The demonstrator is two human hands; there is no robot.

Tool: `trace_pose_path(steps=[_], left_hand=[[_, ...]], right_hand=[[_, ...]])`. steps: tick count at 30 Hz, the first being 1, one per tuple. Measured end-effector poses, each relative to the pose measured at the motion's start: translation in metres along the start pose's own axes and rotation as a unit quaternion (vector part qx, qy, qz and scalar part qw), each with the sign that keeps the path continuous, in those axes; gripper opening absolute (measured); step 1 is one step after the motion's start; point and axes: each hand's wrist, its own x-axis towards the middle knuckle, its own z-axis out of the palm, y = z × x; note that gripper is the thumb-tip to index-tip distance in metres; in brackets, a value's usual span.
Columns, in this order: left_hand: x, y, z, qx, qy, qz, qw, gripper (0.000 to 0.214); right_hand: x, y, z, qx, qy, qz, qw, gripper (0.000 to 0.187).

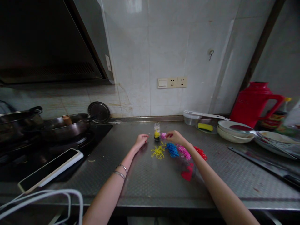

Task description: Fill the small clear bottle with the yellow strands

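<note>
A small clear jar (157,132) stands upright on the steel counter, with yellow bands inside and something dark at its bottom. My left hand (141,140) rests on the counter left of the jar, apart from it, its fingers loosely bent and holding nothing visible. To the jar's right, my right hand (174,137) has its fingers pinched together beside a small pink item (163,135); what they hold is too small to make out. Nearer me lie piles of small rubber bands: yellow bands (158,152), blue bands (172,150), pink bands (183,152) and red bands (201,153), the last partly behind my right forearm.
A clear packet with a red shape (187,172) lies near my right forearm. Pans (67,126) sit on the stove at left, with a phone-like device (50,168) in front. Bowls (234,132), a long knife (260,162) and a red thermos (249,103) occupy the right.
</note>
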Motion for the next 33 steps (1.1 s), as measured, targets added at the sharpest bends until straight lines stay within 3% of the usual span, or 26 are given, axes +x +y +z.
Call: trace_pose_path(steps=[7,11,26,33], left_hand=[[-0.002,0.002,0.001,0.003,0.002,0.002,1.000,0.027],[-0.003,0.004,0.002,-0.001,0.002,0.004,1.000,0.027],[-0.002,0.003,0.002,0.006,0.003,0.007,1.000,0.023],[-0.002,0.003,0.002,0.011,0.013,0.015,1.000,0.022]], right_hand=[[-0.005,-0.004,0.015,-0.120,-0.091,0.018,0.988,0.018],[-0.006,-0.009,0.018,-0.152,-0.101,0.009,0.983,0.022],[0.000,0.000,0.032,-0.108,-0.082,-0.007,0.991,0.030],[0.000,-0.003,0.029,-0.097,0.002,0.025,0.995,0.024]])
